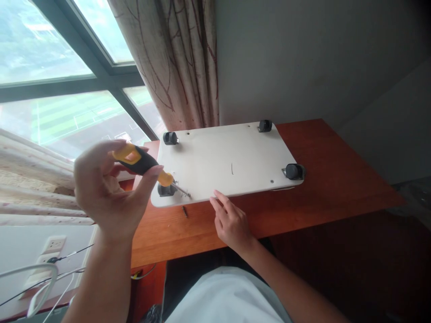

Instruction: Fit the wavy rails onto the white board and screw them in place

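Note:
My left hand (107, 190) is closed around a yellow and black screwdriver (143, 163), held above the table's left end. The screwdriver's metal tip points down at the near left corner of a white board (222, 161) that lies flat on the wooden table (336, 179). Black caster wheels stand on the board's corners: one at the far left (170, 137), one at the far right (265, 125), one at the near right (294, 171), and one at the near left (165, 190) next to the tip. My right hand (230, 222) rests with fingers stretched against the board's near edge.
A small dark screw (184, 211) lies on the table just in front of the board. A patterned curtain (182, 63) and a large window (54, 76) are behind and to the left. A wall socket (54, 244) with cables sits low on the left.

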`<state>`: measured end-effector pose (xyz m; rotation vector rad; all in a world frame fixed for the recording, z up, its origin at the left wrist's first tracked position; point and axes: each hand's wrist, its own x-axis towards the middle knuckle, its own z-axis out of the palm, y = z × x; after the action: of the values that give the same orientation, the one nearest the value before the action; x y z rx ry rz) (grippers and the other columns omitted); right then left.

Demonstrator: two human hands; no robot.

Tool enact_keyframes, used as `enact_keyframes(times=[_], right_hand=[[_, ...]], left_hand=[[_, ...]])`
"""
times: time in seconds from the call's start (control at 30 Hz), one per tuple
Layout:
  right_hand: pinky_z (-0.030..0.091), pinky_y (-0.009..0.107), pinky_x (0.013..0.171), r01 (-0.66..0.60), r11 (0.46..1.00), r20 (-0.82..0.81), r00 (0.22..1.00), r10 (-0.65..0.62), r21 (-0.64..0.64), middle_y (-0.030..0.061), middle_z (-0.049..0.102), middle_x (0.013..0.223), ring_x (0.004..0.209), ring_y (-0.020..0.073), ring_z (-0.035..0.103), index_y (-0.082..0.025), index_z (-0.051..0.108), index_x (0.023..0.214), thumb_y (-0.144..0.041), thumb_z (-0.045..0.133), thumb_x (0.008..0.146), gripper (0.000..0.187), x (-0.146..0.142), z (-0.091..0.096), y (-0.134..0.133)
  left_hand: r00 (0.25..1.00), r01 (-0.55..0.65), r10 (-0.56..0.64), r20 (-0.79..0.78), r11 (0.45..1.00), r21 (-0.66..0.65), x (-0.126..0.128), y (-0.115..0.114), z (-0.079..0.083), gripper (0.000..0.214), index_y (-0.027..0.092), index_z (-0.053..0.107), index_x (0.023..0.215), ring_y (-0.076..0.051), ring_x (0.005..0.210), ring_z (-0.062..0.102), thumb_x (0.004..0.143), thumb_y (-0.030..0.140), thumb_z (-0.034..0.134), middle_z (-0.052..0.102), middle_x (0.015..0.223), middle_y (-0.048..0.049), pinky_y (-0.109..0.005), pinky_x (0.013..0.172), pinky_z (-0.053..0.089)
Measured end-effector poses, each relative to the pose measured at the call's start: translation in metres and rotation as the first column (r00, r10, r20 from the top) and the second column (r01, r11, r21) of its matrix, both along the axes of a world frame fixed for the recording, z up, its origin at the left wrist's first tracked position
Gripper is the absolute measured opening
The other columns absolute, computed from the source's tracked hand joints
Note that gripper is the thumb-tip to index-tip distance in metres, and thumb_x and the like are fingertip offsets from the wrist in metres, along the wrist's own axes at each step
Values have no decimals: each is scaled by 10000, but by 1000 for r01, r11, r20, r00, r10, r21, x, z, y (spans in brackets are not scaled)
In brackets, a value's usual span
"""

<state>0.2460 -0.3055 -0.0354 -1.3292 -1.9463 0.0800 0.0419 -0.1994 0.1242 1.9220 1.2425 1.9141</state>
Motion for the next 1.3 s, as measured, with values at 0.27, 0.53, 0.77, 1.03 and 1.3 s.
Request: enact_keyframes(times=[0.27,0.53,0.77,1.03,1.3], right_hand=[[581,343,985,-55,997,-76,995,59,47,171,497,1488,1259,222,612,-187,331,1564,-25,474,892,706,-1,-20,4],[595,339,980,-62,994,-115,991,71,86,167,480,1487,1320,225,569,-213,273,1590,-11,471,892,753,-3,-29,7],[602,343,971,-61,992,-120,990,74,108,168,481,1480,1315,224,573,-225,251,1599,-14,477,895,768,-3,-33,9],[586,337,1002,-67,992,-127,989,81,108,166,481,1478,1332,220,558,-214,272,1592,6,493,878,779,-2,-31,8],[582,339,1015,-77,992,-137,986,90,103,162,471,1489,1337,216,552,-218,273,1591,3,482,881,772,-2,-31,9]], left_hand=[[943,323,-304,-132,933,157,-4,15,-2,614,267,564,1268,-181,826,734,712,110,773,566,1175,-23,-352,680,624],[956,291,-284,-71,948,132,-3,18,1,603,236,690,1192,-149,938,668,645,35,844,671,1053,-29,-276,763,584],[923,384,-379,-71,920,77,9,12,0,573,294,564,1315,-238,967,698,797,240,803,678,1081,-55,-426,807,599],[935,355,-356,13,934,51,13,9,4,488,192,660,1197,-234,971,690,735,152,812,686,1080,-88,-412,834,590],[944,330,-321,-76,917,223,15,16,-1,567,297,585,1254,-203,842,721,750,166,810,627,1071,-9,-379,687,618]])
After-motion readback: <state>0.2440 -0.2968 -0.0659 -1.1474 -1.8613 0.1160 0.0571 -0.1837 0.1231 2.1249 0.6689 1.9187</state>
